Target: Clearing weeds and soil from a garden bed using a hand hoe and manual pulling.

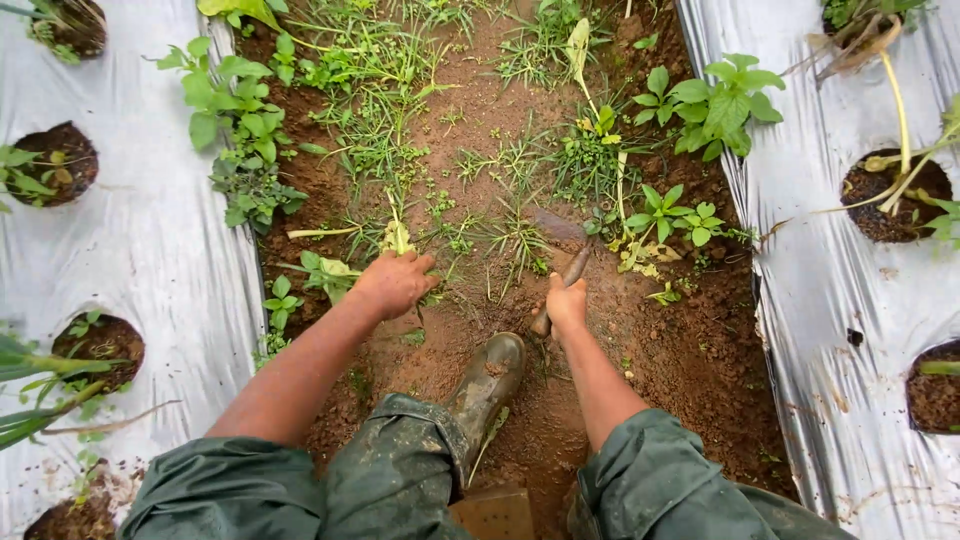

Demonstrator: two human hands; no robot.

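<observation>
My left hand (392, 283) is closed around a clump of green weeds (397, 238) growing in the wet brown soil of the furrow (690, 350). My right hand (566, 305) grips the wooden handle of a small hoe (573, 266). Its muddy blade (556, 224) rests in the soil just ahead, among thin grass. A muddy rubber boot (488, 380) stands between my two arms. Green trouser legs fill the bottom of the view.
Silver plastic mulch (150, 250) covers the raised beds left and right (840, 280), with round planting holes (60, 160) holding seedlings. Leafy weeds (240, 120) and grass (380, 130) crowd the furrow ahead. A broad-leaf weed (720, 100) grows at the right bed's edge.
</observation>
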